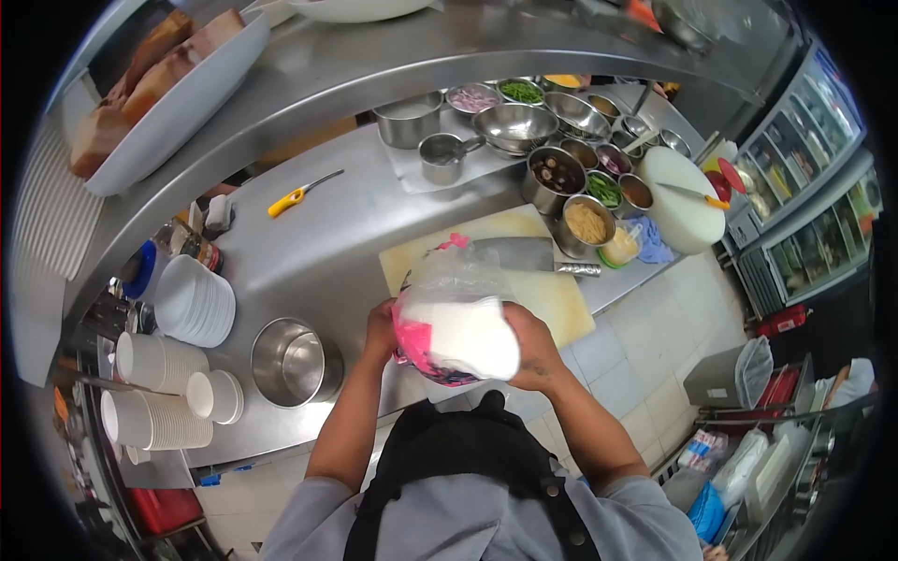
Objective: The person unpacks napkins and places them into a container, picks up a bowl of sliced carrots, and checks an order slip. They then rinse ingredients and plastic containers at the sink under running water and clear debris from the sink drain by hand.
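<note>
My left hand (382, 331) and my right hand (533, 348) hold a pink and clear plastic bag (412, 329) between them, one at each side. A white mass (463, 338) fills its near part. The bag is over the near left part of a pale cutting board (552, 304). Behind it on the board lies a cleaver (514, 252) with a metal handle, partly covered by the bag. Fingers of both hands are partly hidden by the bag.
An empty steel pot (296, 363), stacked white bowls (161, 363) and plates (195, 301) stand left. A yellow-handled tool (288, 202) lies behind. Steel containers of ingredients (586, 222) and a round white board (683, 201) stand right. A steel shelf (374, 70) crosses above.
</note>
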{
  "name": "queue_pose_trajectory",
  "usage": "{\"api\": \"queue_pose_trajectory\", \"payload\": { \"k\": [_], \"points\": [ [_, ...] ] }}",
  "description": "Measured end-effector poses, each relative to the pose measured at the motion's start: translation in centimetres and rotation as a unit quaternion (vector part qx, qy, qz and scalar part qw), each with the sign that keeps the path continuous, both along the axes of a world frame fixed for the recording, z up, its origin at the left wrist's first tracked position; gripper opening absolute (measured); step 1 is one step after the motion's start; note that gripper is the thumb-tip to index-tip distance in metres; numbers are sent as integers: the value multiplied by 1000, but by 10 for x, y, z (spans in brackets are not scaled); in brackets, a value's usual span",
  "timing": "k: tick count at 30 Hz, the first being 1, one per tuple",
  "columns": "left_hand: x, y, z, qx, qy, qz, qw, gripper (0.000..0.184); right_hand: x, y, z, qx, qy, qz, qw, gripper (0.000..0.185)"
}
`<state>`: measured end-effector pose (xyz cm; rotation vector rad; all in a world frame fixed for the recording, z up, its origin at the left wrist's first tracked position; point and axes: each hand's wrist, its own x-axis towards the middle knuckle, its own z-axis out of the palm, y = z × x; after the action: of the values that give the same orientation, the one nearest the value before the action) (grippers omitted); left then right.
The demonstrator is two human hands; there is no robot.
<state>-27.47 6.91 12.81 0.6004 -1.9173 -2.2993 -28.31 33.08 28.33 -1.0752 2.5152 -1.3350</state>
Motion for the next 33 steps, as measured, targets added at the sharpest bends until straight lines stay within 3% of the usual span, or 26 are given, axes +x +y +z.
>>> {"api": "queue_pose_trajectory", "payload": {
  "k": [2,3,4,5,6,8,10,13,15,16,18,19,21,22,24,26,28,29,31,32,33],
  "points": [
    [2,5,14,-117,-52,27,991,12,6,8,0,-147,-150,-89,974,61],
    [2,6,4,-181,-21,42,982,17,0,19,-43,-151,39,-139,978,68],
    [-4,-7,-43,-212,-38,21,976,24,-1,33,-68,-92,153,-207,962,64],
    [-7,-13,-68,-246,-12,33,969,23,-10,38,-71,-240,49,-196,949,59],
    [-9,-15,-80,-280,15,43,959,23,-19,41,-69,-381,-56,-180,905,55],
    [-9,-11,-76,-318,2,40,947,21,-27,30,-5,-646,-261,-160,699,43],
    [-13,-2,-63,-356,-12,38,934,19,-48,39,-1,-616,-287,-172,713,47],
    [-10,-3,-28,-313,-34,41,948,19,-56,31,19,-652,-413,-121,625,47],
    [-5,-10,1,-207,-56,97,972,27,-54,28,19,-649,-446,-102,608,47],
    [-2,-10,16,-207,-55,101,972,27,-52,25,16,-647,-478,-89,587,48],
    [6,-4,47,-179,99,166,965,37,-48,20,11,-641,-496,-71,582,49],
    [11,1,72,-179,97,173,964,37,-47,17,9,-635,-513,-58,574,50],
    [14,11,117,-199,238,54,949,56,-46,7,5,-637,-527,-47,561,50],
    [5,9,112,-201,239,62,948,56,-46,4,6,-643,-534,-38,548,50],
    [-15,5,94,-7,216,64,974,62,-43,-5,10,-636,-531,-36,560,50],
    [-8,8,122,-44,217,75,972,62,-42,-11,17,-632,-522,-34,572,51],
    [-12,1,122,-205,246,318,892,64,-42,-16,22,-632,-516,-55,576,51],
    [-5,4,141,-207,249,319,891,64,-41,-17,26,-632,-516,-51,575,51],
    [17,13,174,-386,397,300,777,66,-38,-21,32,-644,-524,-27,557,51],
    [22,13,179,-388,394,303,776,66,-38,-23,30,-641,-528,-26,556,51],
    [26,13,182,-432,345,226,802,64,-39,-26,28,-638,-528,-33,559,51]
  ]
}}
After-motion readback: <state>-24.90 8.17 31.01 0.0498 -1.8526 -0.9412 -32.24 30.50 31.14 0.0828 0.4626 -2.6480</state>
